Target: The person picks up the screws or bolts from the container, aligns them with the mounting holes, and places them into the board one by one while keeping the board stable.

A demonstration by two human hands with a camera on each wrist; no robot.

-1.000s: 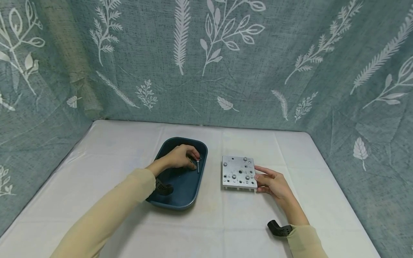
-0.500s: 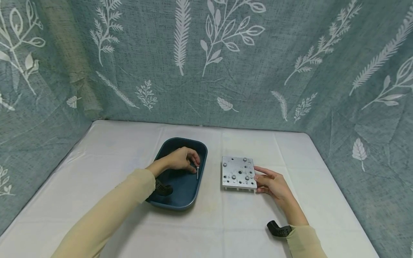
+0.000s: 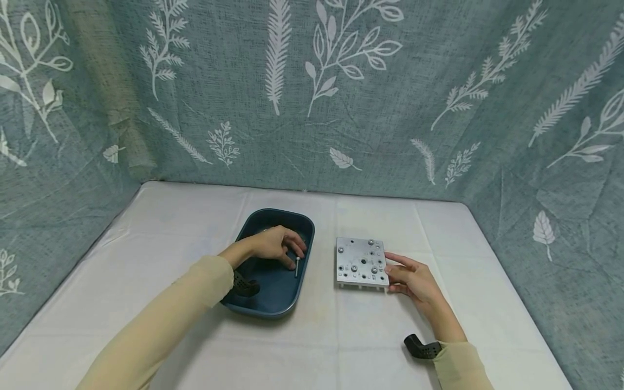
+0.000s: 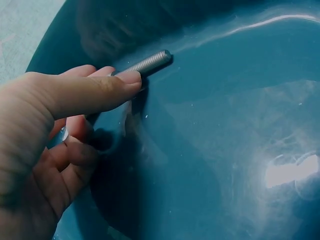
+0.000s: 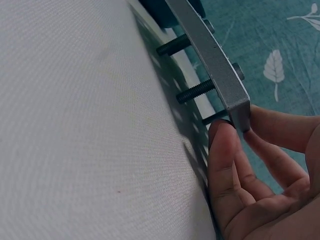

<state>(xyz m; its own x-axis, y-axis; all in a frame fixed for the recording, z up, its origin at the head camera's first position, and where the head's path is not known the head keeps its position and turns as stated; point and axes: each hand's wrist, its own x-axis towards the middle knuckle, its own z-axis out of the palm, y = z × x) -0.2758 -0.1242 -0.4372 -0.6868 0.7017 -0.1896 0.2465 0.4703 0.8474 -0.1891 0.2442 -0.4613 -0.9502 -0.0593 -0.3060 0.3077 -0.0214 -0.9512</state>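
My left hand [image 3: 275,244] is inside the dark blue tray [image 3: 258,311], pinching a silver screw [image 3: 297,267] between thumb and fingers. In the left wrist view the threaded shank of the screw [image 4: 152,62] sticks out past the thumb, near the tray wall; its head is hidden by the fingers. To the right, a square metal plate [image 3: 361,250] with holes and several screws set in it stands raised over the white cloth. My right hand [image 3: 411,276] grips its right edge. Screw shanks [image 5: 197,91] project below the plate in the right wrist view.
A white cloth [image 3: 331,346] covers the table. Behind it hangs a green leaf-patterned curtain [image 3: 390,124], which also runs along both sides. Each wrist carries a black mount [image 3: 421,348].
My left hand and the screw have shifted slightly toward the near side within the tray, and the fingers have spread a little. My right hand and the plate stay put.
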